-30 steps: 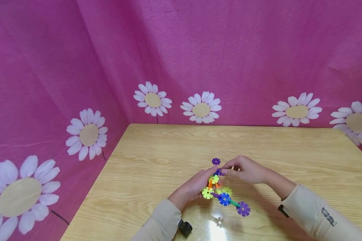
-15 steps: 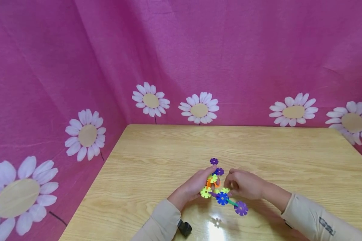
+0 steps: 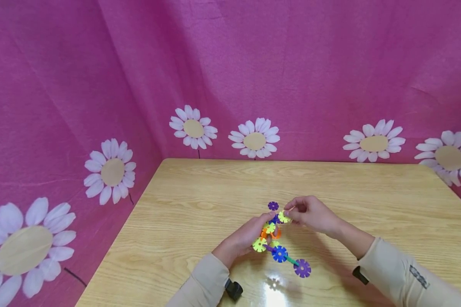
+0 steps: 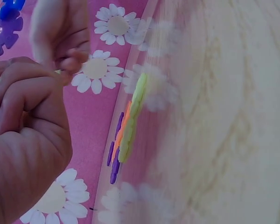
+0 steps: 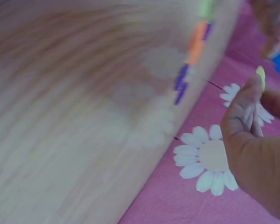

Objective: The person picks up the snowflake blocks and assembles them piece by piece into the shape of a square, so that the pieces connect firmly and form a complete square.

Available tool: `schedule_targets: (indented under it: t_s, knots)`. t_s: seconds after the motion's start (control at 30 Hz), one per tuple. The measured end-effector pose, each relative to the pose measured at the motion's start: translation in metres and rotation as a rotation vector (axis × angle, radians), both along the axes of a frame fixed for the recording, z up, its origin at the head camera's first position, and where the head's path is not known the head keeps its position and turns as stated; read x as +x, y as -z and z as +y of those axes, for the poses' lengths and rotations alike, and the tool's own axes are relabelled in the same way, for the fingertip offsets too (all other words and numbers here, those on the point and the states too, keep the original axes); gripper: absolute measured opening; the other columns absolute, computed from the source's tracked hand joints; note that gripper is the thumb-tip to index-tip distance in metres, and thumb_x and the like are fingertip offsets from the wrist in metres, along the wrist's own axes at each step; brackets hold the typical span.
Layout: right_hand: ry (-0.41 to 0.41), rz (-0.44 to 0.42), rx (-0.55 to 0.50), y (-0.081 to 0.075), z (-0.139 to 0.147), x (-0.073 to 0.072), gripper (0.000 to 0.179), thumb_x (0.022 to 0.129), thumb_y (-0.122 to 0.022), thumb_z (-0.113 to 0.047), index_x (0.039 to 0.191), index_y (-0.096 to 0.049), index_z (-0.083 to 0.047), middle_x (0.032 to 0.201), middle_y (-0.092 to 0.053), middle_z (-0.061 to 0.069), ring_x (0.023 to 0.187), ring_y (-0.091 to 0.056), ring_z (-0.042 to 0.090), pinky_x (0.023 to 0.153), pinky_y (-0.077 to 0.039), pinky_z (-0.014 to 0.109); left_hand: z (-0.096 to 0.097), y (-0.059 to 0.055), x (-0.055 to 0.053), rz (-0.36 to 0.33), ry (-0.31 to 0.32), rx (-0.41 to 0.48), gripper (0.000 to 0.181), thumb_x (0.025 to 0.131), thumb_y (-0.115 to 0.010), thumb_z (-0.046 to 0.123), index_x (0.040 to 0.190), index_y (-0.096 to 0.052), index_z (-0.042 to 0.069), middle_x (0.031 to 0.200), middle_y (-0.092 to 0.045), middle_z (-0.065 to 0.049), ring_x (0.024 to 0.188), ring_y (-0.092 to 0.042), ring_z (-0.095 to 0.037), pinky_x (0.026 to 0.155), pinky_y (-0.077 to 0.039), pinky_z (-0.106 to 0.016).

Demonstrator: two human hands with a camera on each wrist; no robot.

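Note:
My left hand (image 3: 246, 235) grips a chain of slotted snowflake discs above the table. In the head view a purple disc (image 3: 273, 206) tops the chain. Yellow and orange pieces fill its middle, and a blue disc (image 3: 279, 257) hangs below them. A green piece (image 3: 291, 261) links the blue disc to another purple disc (image 3: 305, 271) at the lower right. With thumb and fingertips, my right hand (image 3: 319, 216) pinches a yellow disc (image 3: 284, 218) close by the chain's upper end. That yellow disc (image 5: 261, 77) shows edge-on in the right wrist view. The left fingers hide part of the chain.
A wooden table (image 3: 215, 183) lies beneath both hands. Behind it hangs a pink curtain (image 3: 311, 76) printed with white daisies. Several yellow discs (image 4: 130, 130), with orange and purple ones, appear edge-on against the table in the left wrist view.
From the chain's upper purple disc, my right hand dipped to the lower yellow disc, then rose with a yellow disc in its fingers. My left hand has hardly moved.

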State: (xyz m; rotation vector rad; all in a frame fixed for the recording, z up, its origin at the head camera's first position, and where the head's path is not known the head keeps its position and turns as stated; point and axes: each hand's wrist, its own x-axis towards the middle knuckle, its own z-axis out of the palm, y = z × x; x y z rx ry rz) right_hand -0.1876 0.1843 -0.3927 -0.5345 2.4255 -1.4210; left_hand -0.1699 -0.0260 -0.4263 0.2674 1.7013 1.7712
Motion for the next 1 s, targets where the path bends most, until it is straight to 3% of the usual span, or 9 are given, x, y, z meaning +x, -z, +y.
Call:
schedule_targets:
  t_s: [0.13,0.47,0.6,1.0]
  knots:
    - [0.085,-0.077,-0.089,-0.010,-0.004,-0.004,0.028,0.088,-0.063,-0.020,0.105,-0.062,0.002,0.087,-0.063,0.020,0.079,-0.062,0.038,0.071,-0.053,0.044,0.000,-0.001,0.000,-0.007,0.009,-0.005,0.068,0.086,-0.043,0.063,0.097,-0.053,-0.004,0.060,-0.046,0.000,0.045,-0.040,-0.009,0.039,-0.034,-0.019]
    - [0.086,-0.147,-0.150,-0.015,-0.009,0.000,0.028,0.088,-0.064,-0.017,0.102,-0.060,0.006,0.088,-0.065,0.016,0.077,-0.065,0.030,0.073,-0.052,0.046,-0.001,-0.004,0.000,0.002,0.059,0.010,0.062,0.089,-0.041,0.060,0.095,-0.052,-0.001,0.060,-0.043,-0.002,0.044,-0.037,-0.010,0.039,-0.030,-0.020]
    - [0.098,-0.160,-0.170,-0.018,-0.011,0.002,0.026,0.088,-0.063,-0.015,0.102,-0.060,0.007,0.086,-0.066,0.014,0.074,-0.066,0.028,0.071,-0.053,0.043,0.000,-0.006,0.001,0.007,0.066,0.007,0.071,0.088,-0.041,0.062,0.100,-0.051,-0.008,0.059,-0.043,-0.002,0.044,-0.037,-0.010,0.040,-0.030,-0.020]
    - [0.006,-0.154,-0.137,-0.015,-0.004,-0.004,0.024,0.089,-0.062,-0.015,0.102,-0.065,0.005,0.092,-0.065,0.015,0.079,-0.065,0.031,0.073,-0.053,0.044,0.003,-0.004,0.002,0.033,0.066,0.025,0.070,0.090,-0.040,0.058,0.095,-0.049,-0.011,0.059,-0.045,0.000,0.044,-0.036,-0.008,0.039,-0.029,-0.019]
